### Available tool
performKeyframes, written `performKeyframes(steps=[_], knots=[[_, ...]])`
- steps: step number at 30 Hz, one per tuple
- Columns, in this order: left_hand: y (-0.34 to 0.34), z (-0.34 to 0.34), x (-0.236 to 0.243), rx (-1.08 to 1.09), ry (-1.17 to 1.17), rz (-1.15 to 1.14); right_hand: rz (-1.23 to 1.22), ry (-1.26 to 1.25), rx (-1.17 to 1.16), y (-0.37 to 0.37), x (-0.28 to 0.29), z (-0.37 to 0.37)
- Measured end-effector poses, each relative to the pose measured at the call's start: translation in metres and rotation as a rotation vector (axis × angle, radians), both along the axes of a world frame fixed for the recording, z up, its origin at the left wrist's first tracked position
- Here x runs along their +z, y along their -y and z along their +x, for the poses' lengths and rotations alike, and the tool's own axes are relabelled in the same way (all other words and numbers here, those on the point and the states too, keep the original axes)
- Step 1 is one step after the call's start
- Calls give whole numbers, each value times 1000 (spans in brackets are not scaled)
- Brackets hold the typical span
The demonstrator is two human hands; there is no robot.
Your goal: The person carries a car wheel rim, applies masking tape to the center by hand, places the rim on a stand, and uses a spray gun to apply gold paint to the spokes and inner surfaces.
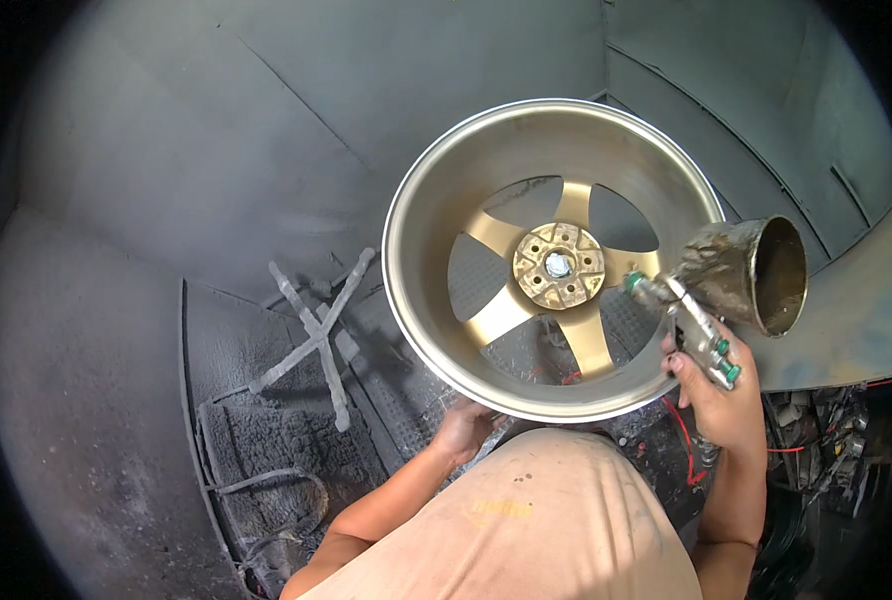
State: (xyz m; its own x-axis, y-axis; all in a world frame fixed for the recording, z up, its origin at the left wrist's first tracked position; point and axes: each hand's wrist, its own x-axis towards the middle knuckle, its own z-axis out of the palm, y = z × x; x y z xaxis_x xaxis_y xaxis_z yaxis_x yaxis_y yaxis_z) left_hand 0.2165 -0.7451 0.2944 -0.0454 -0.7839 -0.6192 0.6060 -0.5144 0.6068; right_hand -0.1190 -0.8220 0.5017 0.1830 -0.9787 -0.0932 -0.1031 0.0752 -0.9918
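A gold-coloured five-spoke car wheel rim (586,340) with a pale barrel faces me, its hollow side up. My right hand (734,400) is closed around a spray gun (701,330) with green knobs. On the gun sits a paint-stained metal cup (731,268), tilted to the right. The gun's nozzle is over the right part of the rim, near a spoke. My left hand (463,432) is at the rim's near lower edge. Its fingers are hidden behind the rim, so their grip does not show.
Grey coated walls (296,120) surround the work. A cross-shaped stand (316,345) coated in grey is at the left, beside a rough dark mat (276,450). A red hose (688,450) runs below the right hand. Cluttered parts (816,440) lie at the lower right.
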Motion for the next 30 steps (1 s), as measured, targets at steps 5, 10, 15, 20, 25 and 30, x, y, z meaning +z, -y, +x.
performKeyframes(steps=[5,10,15,20,25,30], knots=[[10,19,-8,-93,64,56,-35,-4,-94,0,1,-3],[33,39,3,57,154,-49,106,97,122,-10,14,-7],[30,25,9,82,112,-38,27,45,104,-2,14,-3],[18,17,-2,80,38,-27,-96,16,-137,10,10,-1],[10,5,-2,89,12,21,7,60,-70,5,11,-1],[5,-11,2,51,-15,51,169,85,200,5,12,-5]])
